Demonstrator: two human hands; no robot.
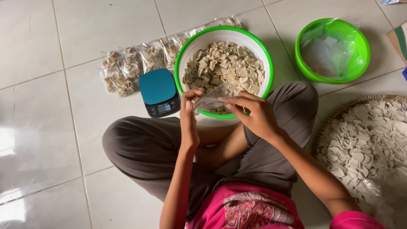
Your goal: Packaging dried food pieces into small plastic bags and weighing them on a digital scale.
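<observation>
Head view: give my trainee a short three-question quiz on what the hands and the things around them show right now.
1. True or false: both hands hold the small clear bag over the white bowl of pale chips.
2. What lies just left of that bowl? A) blue kitchen scale B) a knife C) a kettle
3. Fill in: the green bowl at upper right holds a clear plastic ____.

Key
1. True: left hand and right hand pinch the bag's edges.
2. A
3. Bag; what is inside it cannot be told.
</observation>
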